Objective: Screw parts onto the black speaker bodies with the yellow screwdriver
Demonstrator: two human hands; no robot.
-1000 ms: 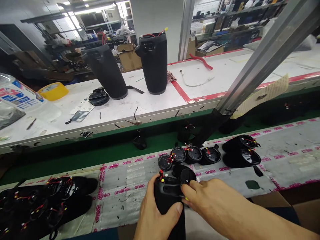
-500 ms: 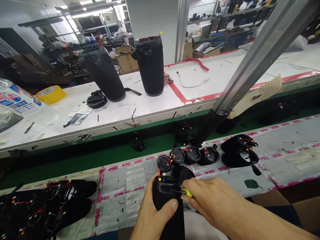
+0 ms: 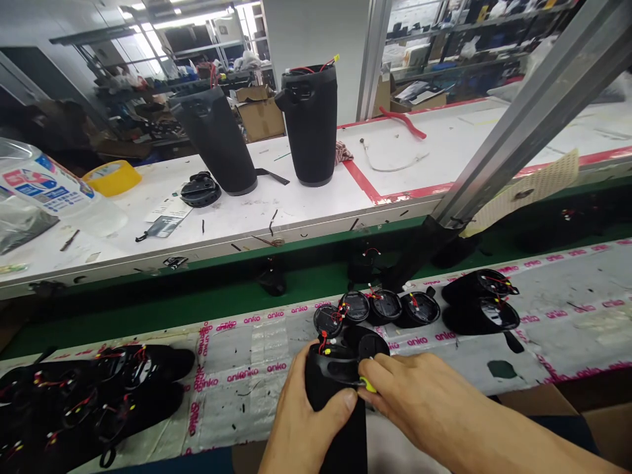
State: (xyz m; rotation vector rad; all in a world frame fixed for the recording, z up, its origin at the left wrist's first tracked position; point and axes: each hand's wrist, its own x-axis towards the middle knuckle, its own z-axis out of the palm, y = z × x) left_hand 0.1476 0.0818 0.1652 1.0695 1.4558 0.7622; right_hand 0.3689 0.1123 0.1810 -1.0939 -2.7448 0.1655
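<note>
A black fabric-covered cylinder (image 3: 338, 421) stands upright at the bottom centre, with red and yellow wire connectors at its open top. My left hand (image 3: 313, 418) is wrapped round its upper left side, thumb across the front. The fingers of my right hand (image 3: 395, 382) are closed on a small yellow-handled tool (image 3: 367, 384) at the cylinder's upper right rim. The tool's tip is hard to make out. Just behind stands another black cylinder (image 3: 375, 343), its top partly covered by my right fingers.
Several open black cylinders (image 3: 385, 305) stand behind my hands, and more lie at the left (image 3: 148, 388). On the white shelf (image 3: 276, 210) are two tall cylinders (image 3: 311, 131), a tape roll (image 3: 113, 178) and a plastic bottle (image 3: 54, 191). A metal post (image 3: 494, 145) slants at the right.
The view has shifted slightly, so the shelf items appear further right. Both hands keep their hold on the cylinder and the tool, and the yellow handle is tilted a little differently.
</note>
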